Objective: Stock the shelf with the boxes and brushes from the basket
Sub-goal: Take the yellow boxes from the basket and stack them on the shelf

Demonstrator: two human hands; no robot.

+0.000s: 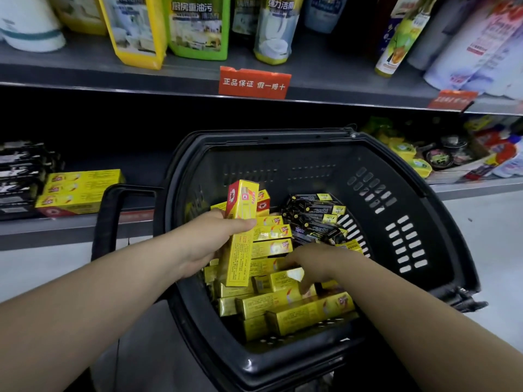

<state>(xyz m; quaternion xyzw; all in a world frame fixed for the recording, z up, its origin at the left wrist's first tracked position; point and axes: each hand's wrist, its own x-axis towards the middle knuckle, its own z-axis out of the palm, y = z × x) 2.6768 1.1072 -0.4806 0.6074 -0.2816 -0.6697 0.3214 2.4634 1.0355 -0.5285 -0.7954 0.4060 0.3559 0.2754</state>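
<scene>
A black plastic basket (424, 222) stands in front of the shelf, holding several yellow boxes (297, 309) and a heap of black boxes (314, 216). My left hand (209, 244) grips one yellow box (239, 239) upright above the pile. My right hand (317, 264) reaches down among the yellow boxes, fingers curled on one of them (285, 278); how firmly it holds is hidden. On the lower shelf (70, 224) at the left lies a stack of matching yellow boxes (79, 190) beside black boxes (22, 176). No brushes are visible.
The upper shelf (141, 77) carries cleaning bottles and a red price tag (254, 82). Round yellow and dark tins (418, 157) fill the lower shelf at the right. The basket's handle (110, 216) sticks up at the left. Pale floor shows below.
</scene>
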